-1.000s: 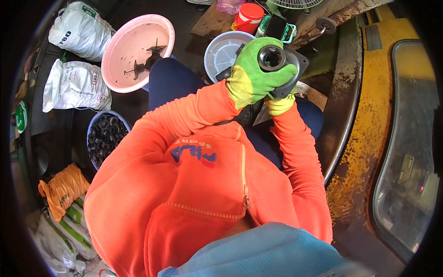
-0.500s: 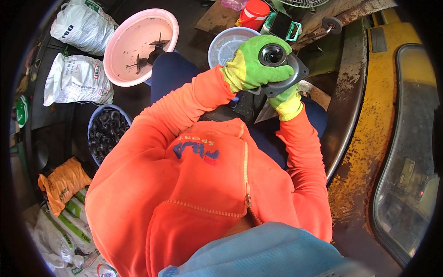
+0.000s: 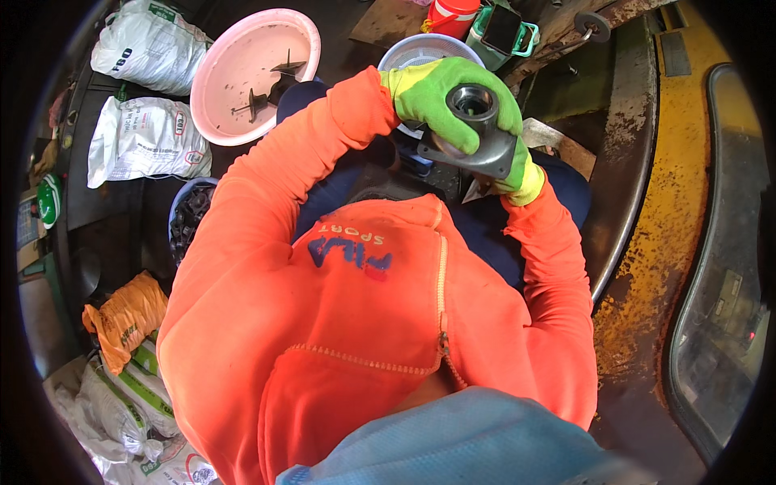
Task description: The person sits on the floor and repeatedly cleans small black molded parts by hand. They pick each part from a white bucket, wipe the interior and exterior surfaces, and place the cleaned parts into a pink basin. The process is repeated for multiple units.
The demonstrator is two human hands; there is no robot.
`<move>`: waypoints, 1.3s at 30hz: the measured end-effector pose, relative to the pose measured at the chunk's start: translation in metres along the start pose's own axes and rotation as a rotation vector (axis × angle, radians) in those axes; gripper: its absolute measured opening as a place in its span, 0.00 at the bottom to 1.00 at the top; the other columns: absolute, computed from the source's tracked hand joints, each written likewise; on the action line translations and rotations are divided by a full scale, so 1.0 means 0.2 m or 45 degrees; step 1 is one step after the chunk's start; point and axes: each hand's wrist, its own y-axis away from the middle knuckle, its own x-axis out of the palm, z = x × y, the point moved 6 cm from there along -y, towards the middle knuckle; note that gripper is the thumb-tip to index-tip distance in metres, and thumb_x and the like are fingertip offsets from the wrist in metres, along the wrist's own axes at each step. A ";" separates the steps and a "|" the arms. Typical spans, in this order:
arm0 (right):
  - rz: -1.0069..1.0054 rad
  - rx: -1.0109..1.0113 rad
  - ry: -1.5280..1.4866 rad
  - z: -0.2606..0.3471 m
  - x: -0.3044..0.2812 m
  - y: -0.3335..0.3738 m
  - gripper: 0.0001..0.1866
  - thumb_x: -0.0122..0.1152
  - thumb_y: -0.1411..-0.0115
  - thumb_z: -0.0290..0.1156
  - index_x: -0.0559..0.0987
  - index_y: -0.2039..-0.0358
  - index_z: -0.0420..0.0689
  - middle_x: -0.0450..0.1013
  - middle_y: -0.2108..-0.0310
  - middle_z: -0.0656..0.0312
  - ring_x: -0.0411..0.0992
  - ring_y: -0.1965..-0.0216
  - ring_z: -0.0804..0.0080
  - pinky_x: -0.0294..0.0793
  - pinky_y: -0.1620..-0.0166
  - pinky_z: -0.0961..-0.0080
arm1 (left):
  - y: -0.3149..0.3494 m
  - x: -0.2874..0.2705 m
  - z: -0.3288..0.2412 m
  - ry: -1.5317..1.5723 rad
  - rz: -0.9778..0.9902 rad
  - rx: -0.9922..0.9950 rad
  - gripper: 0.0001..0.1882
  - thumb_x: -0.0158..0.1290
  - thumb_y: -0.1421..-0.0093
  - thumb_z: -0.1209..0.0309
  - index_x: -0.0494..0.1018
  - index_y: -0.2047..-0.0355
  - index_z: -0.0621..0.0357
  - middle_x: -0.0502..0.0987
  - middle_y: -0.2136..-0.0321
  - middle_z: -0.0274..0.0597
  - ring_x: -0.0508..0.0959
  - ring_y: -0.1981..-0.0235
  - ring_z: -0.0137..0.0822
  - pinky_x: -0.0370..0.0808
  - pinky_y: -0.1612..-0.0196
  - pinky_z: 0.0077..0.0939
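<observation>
The left hand (image 3: 432, 101), gloved in green and yellow, is curled around the collar of a black part (image 3: 487, 145), its thumb and fingers parted about the round mouth; the right hand (image 3: 521, 171), gloved alike, is at the right edge of the part, its fingers hidden behind it, so how tightly they close cannot be told.

Half a second ago the flange stuck out to the right of the left hand; now the part has turned, and the flange lies on the near side of the collar, toward the wearer's chest, with corners showing left and right; the left hand has swung round with it, its wrist now higher, and the left sleeve (image 3: 335, 129) rises more steeply.

The view has shifted too; the fan beyond the hands has gone out of it; the colander (image 3: 414, 52), just beyond the left hand, is more covered by the glove; the blue tub (image 3: 176, 200) of black pieces (image 3: 191, 214), to the left and nearer than the hands, is now partly hidden by the same sleeve.

Left of the left hand, the pink basin (image 3: 230, 61) holds the same dark pieces (image 3: 257, 103) as before; beyond the hands, the red bucket (image 3: 453, 14) is beside the green box (image 3: 491, 40); the yellow panel (image 3: 638, 234) is to the right of the right hand.
</observation>
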 end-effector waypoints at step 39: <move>-0.232 -0.210 -0.049 0.02 -0.09 0.02 0.29 0.71 0.50 0.26 0.71 0.47 0.40 0.74 0.51 0.58 0.73 0.51 0.67 0.74 0.49 0.70 | -0.02 0.01 -0.08 -0.282 -0.333 0.200 0.20 0.66 0.56 0.73 0.76 0.61 0.60 0.79 0.59 0.42 0.77 0.56 0.36 0.74 0.52 0.30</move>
